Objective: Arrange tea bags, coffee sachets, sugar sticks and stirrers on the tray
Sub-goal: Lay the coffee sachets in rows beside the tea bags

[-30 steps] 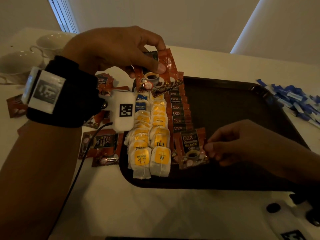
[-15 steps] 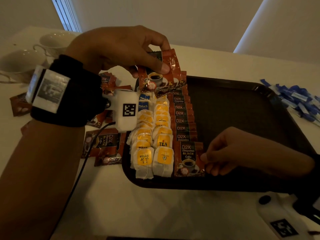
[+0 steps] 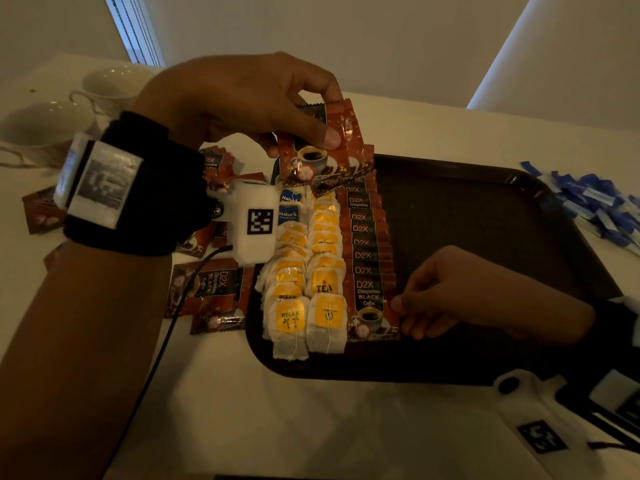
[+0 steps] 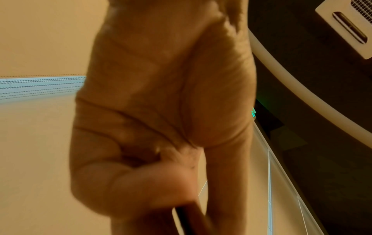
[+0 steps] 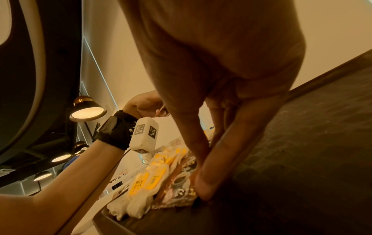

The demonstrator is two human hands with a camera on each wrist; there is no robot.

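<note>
A dark tray (image 3: 485,209) lies on the white table. Two overlapping rows of yellow-tagged tea bags (image 3: 304,271) fill its left side, and a row of brown coffee sachets (image 3: 367,244) runs beside them. My left hand (image 3: 304,133) is raised over the tray's far left corner and pinches a small stack of coffee sachets (image 3: 329,154). My right hand (image 3: 401,306) pinches the right edge of the nearest coffee sachet (image 3: 370,306) in the row, which lies flat on the tray (image 5: 322,143). In the right wrist view the fingertips (image 5: 203,187) press that sachet (image 5: 181,189).
Loose coffee sachets (image 3: 207,289) lie on the table left of the tray. Blue and white sugar sticks (image 3: 595,206) are piled at the right. Two white cups (image 3: 45,126) stand at the far left. The tray's right half is bare.
My right hand has slid the nearest coffee sachet left and straightened it against the tea bags at the front of the row. The left hand still holds its stack aloft.
</note>
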